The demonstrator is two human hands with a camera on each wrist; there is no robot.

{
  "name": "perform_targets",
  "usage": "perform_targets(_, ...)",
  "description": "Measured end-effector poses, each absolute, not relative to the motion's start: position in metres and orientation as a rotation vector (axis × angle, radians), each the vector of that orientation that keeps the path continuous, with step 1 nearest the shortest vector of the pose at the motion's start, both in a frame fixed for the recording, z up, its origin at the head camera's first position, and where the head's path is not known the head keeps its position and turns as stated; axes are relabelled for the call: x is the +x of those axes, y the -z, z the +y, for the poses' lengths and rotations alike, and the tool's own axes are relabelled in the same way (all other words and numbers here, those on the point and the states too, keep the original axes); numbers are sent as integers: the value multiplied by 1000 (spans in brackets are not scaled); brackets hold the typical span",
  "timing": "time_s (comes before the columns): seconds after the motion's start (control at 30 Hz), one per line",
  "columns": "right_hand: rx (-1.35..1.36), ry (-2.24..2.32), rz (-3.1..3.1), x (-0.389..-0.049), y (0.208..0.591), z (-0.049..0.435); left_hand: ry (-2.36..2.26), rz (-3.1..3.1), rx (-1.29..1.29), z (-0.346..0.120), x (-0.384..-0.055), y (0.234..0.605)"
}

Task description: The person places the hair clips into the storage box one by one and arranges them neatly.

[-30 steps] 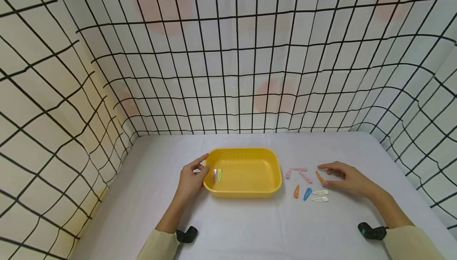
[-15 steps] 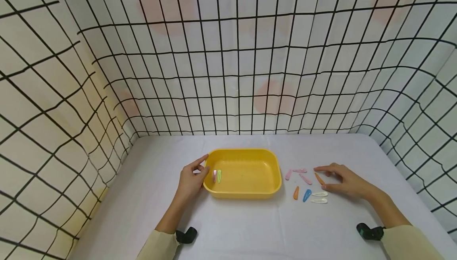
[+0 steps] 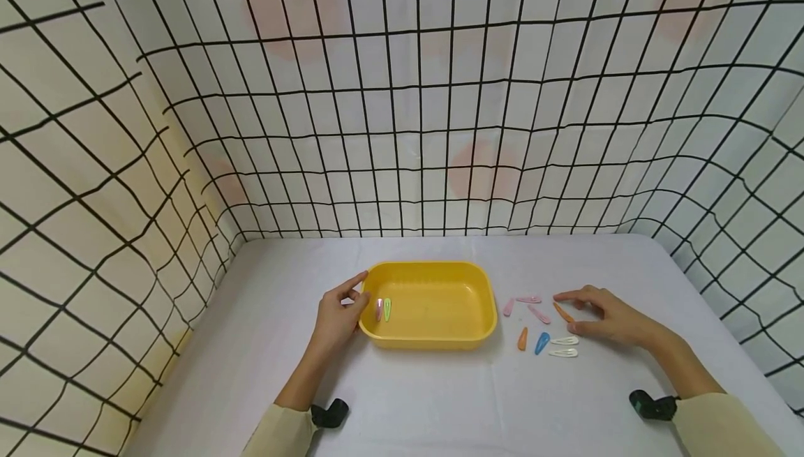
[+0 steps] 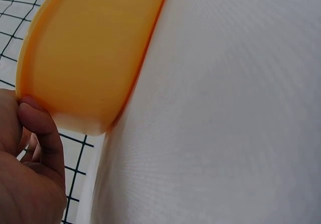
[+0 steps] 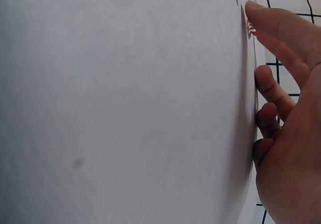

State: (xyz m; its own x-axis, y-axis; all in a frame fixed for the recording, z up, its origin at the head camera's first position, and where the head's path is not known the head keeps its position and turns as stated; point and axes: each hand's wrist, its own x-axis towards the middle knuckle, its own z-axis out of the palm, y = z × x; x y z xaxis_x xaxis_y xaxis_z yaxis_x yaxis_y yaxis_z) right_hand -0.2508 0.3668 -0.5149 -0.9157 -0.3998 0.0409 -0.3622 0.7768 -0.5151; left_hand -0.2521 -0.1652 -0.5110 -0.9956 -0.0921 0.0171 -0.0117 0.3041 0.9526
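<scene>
My left hand (image 3: 335,314) grips the left end of a yellow plastic tray (image 3: 427,342), thumb on the rim, as the left wrist view also shows. Inside the tray at that end lie a pink hair clip (image 3: 379,310) and a green hair clip (image 3: 387,309). On the right, my right hand (image 3: 612,317) holds an orange hair clip (image 3: 563,312) between thumb and index finger, low at the cloth. Its other fingers are bent in the right wrist view. Left of this hand lie several pink hair clips (image 3: 539,314), another orange clip (image 3: 523,338), a blue clip (image 3: 542,342) and two white clips (image 3: 563,353).
A white cloth (image 3: 440,401) covers the table. Black wire grid panels (image 3: 433,129) backed with white sheeting stand behind and along both sides. Each wrist carries a black strapped device (image 3: 329,413) below a cream sleeve (image 3: 279,432).
My right hand has shifted slightly left around the orange hair clip, which stays in nearly the same place. My left hand and the tray have not visibly moved.
</scene>
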Motion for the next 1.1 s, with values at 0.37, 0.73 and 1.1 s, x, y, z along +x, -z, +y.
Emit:
perform_targets(0.37, -565, 847, 2885, -251, 517, 373, 1801, -2492, 125, -165, -253, 510)
perform_targets(0.73, -665, 851, 2920, -250, 522, 366, 1795, -2482, 92, -166, -251, 510)
perform_targets(1.1, -709, 988, 2898, -252, 525, 363, 1794, -2484, 89, -166, -251, 509)
